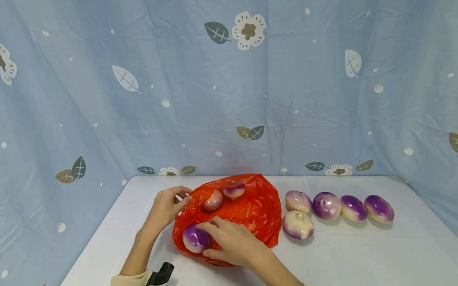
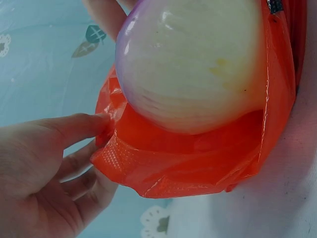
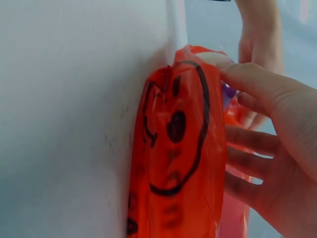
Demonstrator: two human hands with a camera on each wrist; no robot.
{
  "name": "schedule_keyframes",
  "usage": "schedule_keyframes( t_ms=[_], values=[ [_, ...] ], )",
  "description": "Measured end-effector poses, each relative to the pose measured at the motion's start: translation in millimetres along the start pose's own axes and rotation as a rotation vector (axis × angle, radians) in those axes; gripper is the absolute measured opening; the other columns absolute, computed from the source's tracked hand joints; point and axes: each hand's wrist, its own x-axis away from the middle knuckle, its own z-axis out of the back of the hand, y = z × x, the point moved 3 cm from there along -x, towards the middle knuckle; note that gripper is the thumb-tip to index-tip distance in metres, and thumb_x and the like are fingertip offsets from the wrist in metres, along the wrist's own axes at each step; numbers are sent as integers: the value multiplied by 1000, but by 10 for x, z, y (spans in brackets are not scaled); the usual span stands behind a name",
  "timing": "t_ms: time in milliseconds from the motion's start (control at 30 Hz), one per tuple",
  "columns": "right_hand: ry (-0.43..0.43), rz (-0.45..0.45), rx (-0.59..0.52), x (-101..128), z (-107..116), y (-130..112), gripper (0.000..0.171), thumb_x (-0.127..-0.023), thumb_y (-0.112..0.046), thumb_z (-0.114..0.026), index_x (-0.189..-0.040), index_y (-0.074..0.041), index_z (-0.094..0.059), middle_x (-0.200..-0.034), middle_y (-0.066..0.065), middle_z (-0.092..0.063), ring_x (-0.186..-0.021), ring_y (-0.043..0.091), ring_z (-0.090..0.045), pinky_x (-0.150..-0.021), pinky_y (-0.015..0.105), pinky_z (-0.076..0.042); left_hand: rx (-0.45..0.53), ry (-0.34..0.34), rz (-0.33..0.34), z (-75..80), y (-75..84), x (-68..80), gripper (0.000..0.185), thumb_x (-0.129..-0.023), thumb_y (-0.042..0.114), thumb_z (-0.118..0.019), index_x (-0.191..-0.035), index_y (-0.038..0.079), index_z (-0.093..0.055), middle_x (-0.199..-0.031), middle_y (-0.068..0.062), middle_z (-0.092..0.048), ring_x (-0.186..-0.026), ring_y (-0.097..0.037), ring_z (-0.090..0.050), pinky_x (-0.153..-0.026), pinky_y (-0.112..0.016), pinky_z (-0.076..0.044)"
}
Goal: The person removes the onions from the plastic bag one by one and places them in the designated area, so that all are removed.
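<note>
Hands (image 1: pixel 203 227) at orange bag (image 1: pixel 255 209) (onions inside (image 1: pixel 196 238))

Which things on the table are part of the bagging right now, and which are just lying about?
In use:
- red bag, its edge pinched by the left hand
- purple-white onion, held by the right hand at the bag mouth
- two onions in the bag

Lying about:
- five onions beside the bag
- floral backdrop

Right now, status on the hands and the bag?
Left hand pinches bag rim. Right hand holds an onion at the bag mouth. Two onions inside, five on the table. Nothing blocking.
</note>
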Motion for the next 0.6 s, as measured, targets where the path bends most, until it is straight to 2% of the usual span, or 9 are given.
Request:
schedule_keyframes(
  t_ms=[367, 600],
  values=[
    [15, 16, 18, -75, -46, -64, 60, -86, -48, -71, -140, -35, -47, -125, -3, -60, -112, 11, -63, -91, 34, -57, 24, -56, 39, -15, -2, 13, 26, -88, 17, -73, -113, 12, -69, -93, -8, -73, -68, -12, -65, -62, -22, -58],
    [17, 5, 14, -114, -77, -67, 61, -85, -47, -72, -139, -35, -47, -125, -3, -59, -112, 12, -63, -90, 33, -58, 32, -51, 24, -11, -10, 24, 26, -88, 14, -72, -114, 10, -69, -95, -10, -73, -68, -11, -65, -61, -23, -58]
  ],
)
